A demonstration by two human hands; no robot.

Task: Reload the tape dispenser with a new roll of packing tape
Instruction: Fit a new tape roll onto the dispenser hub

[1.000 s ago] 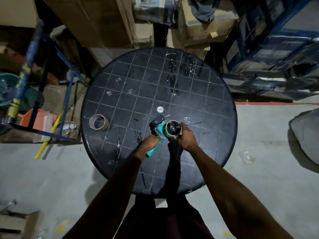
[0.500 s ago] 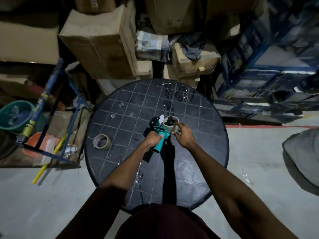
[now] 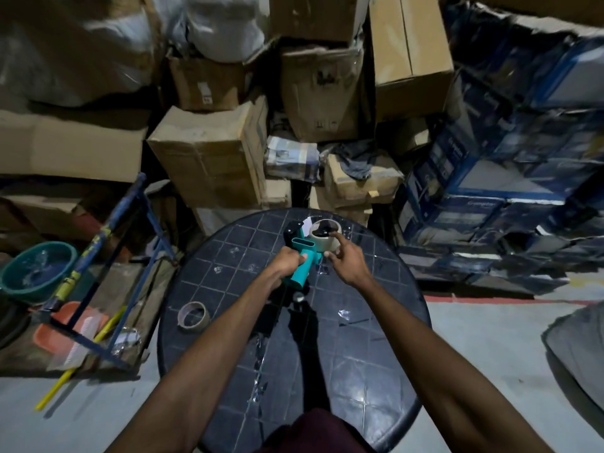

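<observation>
Left hand [image 3: 287, 260] grips dispenser [image 3: 302, 256] handle; right hand [image 3: 344, 261], fingers loosely extended, touches roll [image 3: 327, 238] at 2 o'clock. Risk: roll seated crooked, tape jams.

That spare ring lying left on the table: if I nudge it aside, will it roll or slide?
The ring lies flat, so it would probably slide, not roll. It looks like a nearly bare cardboard core, so likely very light and easily flicked off the table. Tape scraps there might snag it.
</observation>
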